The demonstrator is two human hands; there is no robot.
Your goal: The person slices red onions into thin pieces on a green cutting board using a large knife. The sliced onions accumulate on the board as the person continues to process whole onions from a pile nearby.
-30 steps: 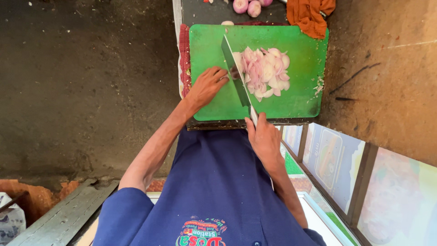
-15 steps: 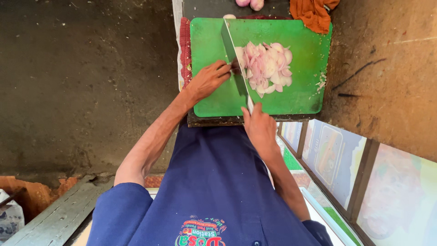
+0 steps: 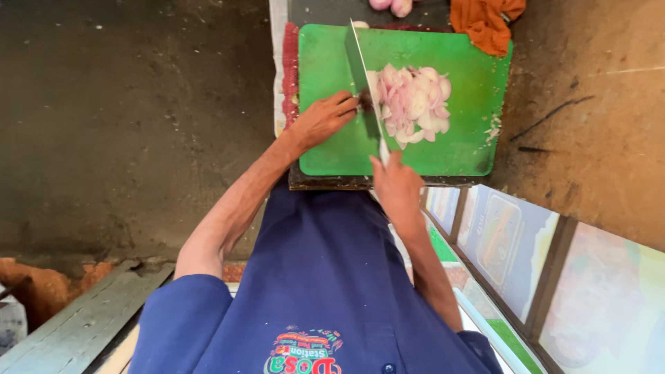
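Right hand [image 3: 397, 188] wraps tight around the handle of a long knife [image 3: 365, 79] at the near edge of the green cutting board [image 3: 464, 62]; the blade runs lengthwise up the board. Left hand [image 3: 324, 119] lies on the board's left half, fingers curled, fingertips pinching a small dark onion end [image 3: 365, 102] against the blade's left face. Just right of the blade, mid-board, a heap of pale pink onion slices [image 3: 413, 104]. Beyond the board's far edge: two peeled onions [image 3: 392, 5] (partly cut off by the frame) and an orange cloth [image 3: 485, 21] at the far right corner.
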